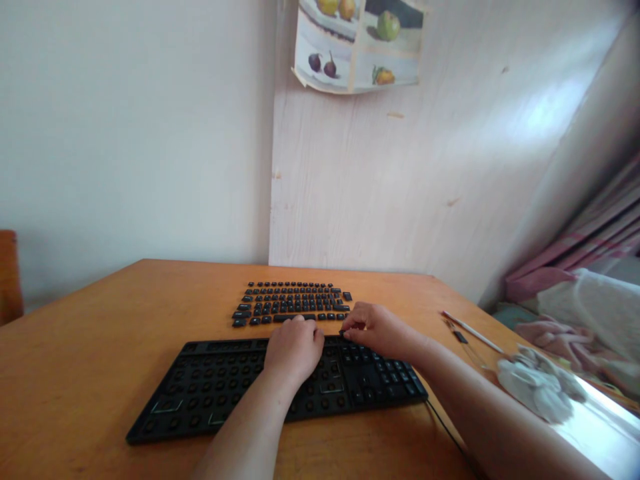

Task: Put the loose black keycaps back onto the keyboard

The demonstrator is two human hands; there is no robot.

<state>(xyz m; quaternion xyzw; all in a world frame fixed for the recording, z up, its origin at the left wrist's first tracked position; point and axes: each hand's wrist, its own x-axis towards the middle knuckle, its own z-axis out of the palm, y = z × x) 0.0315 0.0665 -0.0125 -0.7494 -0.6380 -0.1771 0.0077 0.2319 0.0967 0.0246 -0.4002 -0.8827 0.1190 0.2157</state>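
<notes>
A black keyboard (230,400) lies on the table, most of its left and middle section stripped of keycaps so that round key posts show. Keys remain on its right part. My left hand (295,347) rests over the keyboard's back edge, fingers curled round it and fingertips hidden. Near that same edge, farther right, my right hand (377,330) pinches a small black keycap (343,333) between thumb and fingers. Behind the keyboard, loose keycaps (293,299) lie in several rows, with the long space bar (300,317) in the nearest row.
A wooden table (100,333) meets the wall at the back. To the right lie a thin stick (470,330), a small tool with a dark middle (459,337) and crumpled white cloth (537,383). The keyboard's cable (450,430) runs toward the front edge. Fruit pictures (357,43) hang above.
</notes>
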